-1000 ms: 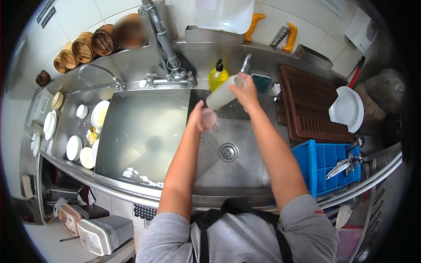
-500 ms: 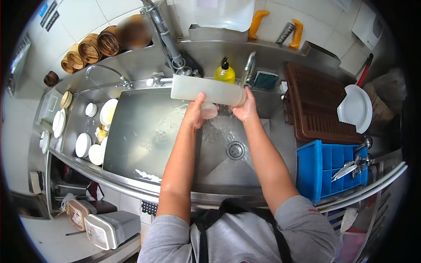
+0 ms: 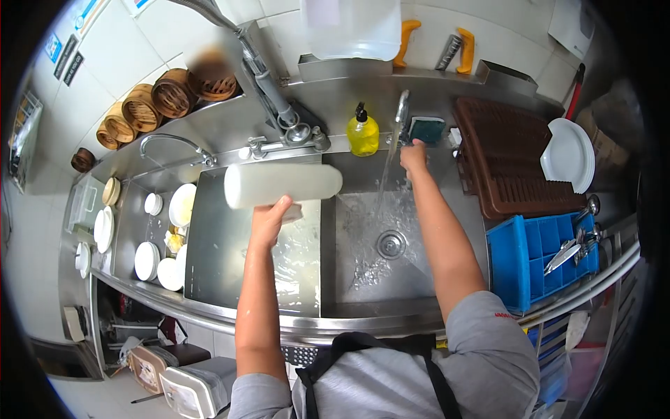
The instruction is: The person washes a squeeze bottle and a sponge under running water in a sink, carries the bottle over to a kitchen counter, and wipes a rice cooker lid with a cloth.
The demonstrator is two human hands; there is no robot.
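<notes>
In my left hand (image 3: 269, 222) is a tall, translucent whitish plastic container (image 3: 283, 185), held on its side above the water-filled left basin (image 3: 241, 272). A small pale piece (image 3: 292, 213) shows beside my fingers; whether it belongs to the container is unclear. My right hand (image 3: 414, 159) is closed at the faucet (image 3: 402, 115), its fingers around the handle, which they mostly hide. A stream of water (image 3: 386, 171) runs from the spout into the right basin (image 3: 440, 258), which has a round drain (image 3: 391, 244).
A yellow soap bottle (image 3: 363, 133) and a green scouring pad (image 3: 426, 129) stand behind the basins. To the right are a brown drying rack (image 3: 502, 153), white plates (image 3: 569, 157) and a blue cutlery caddy (image 3: 506, 258). White dishes (image 3: 146, 260) and bamboo steamers (image 3: 174, 93) are at left.
My left hand has carried the container leftward and down, over the left basin. My right hand has let go of it and moved right to the faucet handle.
</notes>
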